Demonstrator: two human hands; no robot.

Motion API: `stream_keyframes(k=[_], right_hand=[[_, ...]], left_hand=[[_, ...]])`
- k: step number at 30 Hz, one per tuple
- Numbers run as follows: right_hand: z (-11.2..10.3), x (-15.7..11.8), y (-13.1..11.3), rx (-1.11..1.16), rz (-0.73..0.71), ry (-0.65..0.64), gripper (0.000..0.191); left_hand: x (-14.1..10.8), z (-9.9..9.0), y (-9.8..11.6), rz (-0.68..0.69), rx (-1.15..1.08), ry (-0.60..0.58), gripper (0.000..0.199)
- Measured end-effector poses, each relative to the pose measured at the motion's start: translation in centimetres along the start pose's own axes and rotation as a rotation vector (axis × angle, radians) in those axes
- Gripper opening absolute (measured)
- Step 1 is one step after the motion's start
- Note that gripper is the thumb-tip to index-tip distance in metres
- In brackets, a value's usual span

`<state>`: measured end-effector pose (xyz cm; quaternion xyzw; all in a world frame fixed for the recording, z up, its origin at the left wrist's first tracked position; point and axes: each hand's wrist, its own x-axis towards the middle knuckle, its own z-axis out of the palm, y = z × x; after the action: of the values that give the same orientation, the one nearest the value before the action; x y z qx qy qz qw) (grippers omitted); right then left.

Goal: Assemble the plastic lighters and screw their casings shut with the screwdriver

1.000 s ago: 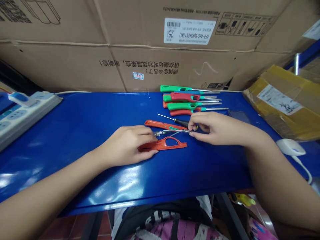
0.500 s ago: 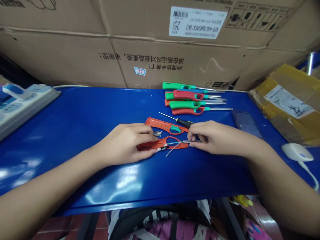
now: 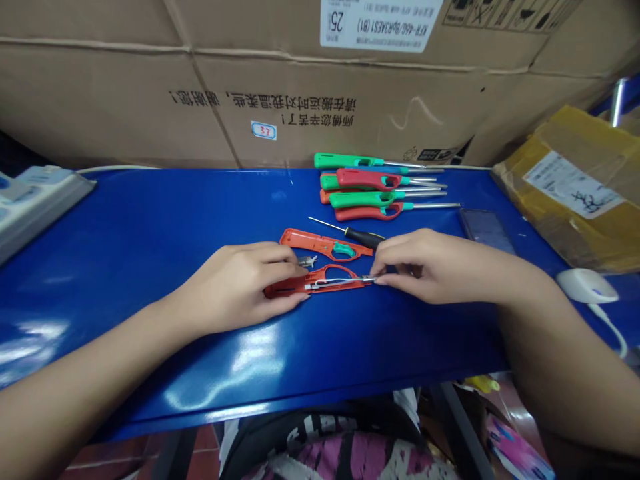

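Note:
My left hand (image 3: 260,283) is closed around the handle end of an orange lighter half-shell (image 3: 334,283), which lies open side up on the blue table. Inside that shell run a thin tube and a white wire (image 3: 340,281). At the shell's right end, my right hand (image 3: 407,267) pinches a thin metal rod (image 3: 370,279), partly hidden by the fingers. Just behind lies the other orange half-shell (image 3: 315,243) with a green trigger (image 3: 344,249) in it. A small metal part (image 3: 307,261) sits between the two halves, beside my left fingers.
A black-handled screwdriver (image 3: 364,237) lies behind the shells. Farther back is a pile of green and red long-nosed lighters (image 3: 367,179). A phone (image 3: 486,230), a white device with a cable (image 3: 586,285) and a taped carton (image 3: 570,187) stand right; a power strip (image 3: 45,200) is left.
The thin tube that stuck out toward me now lies along the inside of the near shell, with the white wire beside it. The view has shifted slightly.

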<state>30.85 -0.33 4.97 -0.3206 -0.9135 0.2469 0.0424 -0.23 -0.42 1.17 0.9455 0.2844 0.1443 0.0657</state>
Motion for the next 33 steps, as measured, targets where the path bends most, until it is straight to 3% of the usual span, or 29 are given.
stream_keyframes(k=[16,33], right_hand=[[0.59,0.15,0.19,-0.127,0.066,-0.014,0.019],[0.84,0.20,0.21,-0.190,0.000,0.010,0.022]], left_hand=[[0.08,0.29,-0.16,0.006,-0.024,0.023,0.024],[0.10,0.19,-0.10,-0.005,-0.027,0.027,0.025]])
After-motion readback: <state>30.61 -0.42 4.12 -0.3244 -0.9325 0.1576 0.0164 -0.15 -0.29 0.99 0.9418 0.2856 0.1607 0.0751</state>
